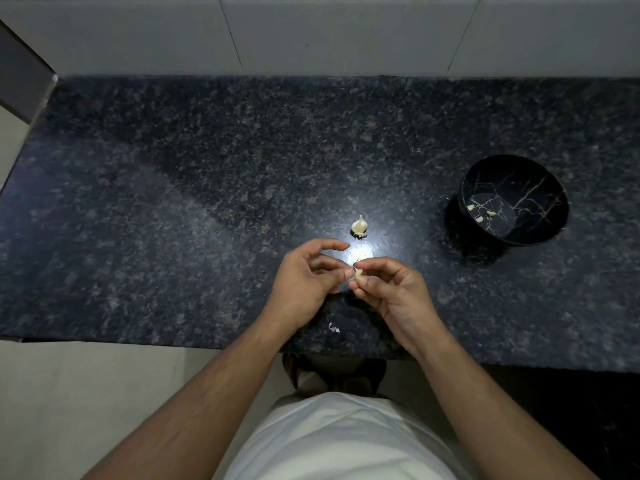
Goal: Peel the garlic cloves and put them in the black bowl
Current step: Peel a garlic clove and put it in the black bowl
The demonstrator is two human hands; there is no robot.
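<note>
**Head view: both hands work one garlic clove above the dark counter**

Head camera looks down on a dark speckled granite countertop (207, 202) that meets a pale tiled wall (346, 32) at its far edge. Near the middle, both hands meet over a bright patch of reflected light. The right hand (391, 289) pinches a small pale garlic clove (358, 274) between thumb and curled fingertips. The left hand (304, 275) touches the same clove with its thumb tip, its index finger arched above and the other fingers loosely curled; whether those fingers also press the clove I cannot tell.

Just beyond the hands, a whitish garlic bulb with a pointed top (359, 226) sits upright on the counter, apart from both hands. Well to the right stands a round black bowl with thin gold marble veins (540, 188); three small peeled cloves (479, 213) lie on its floor, toward its left side. A small white scrap of garlic skin (334, 328) lies on the counter near the front edge, between the forearms.
</note>
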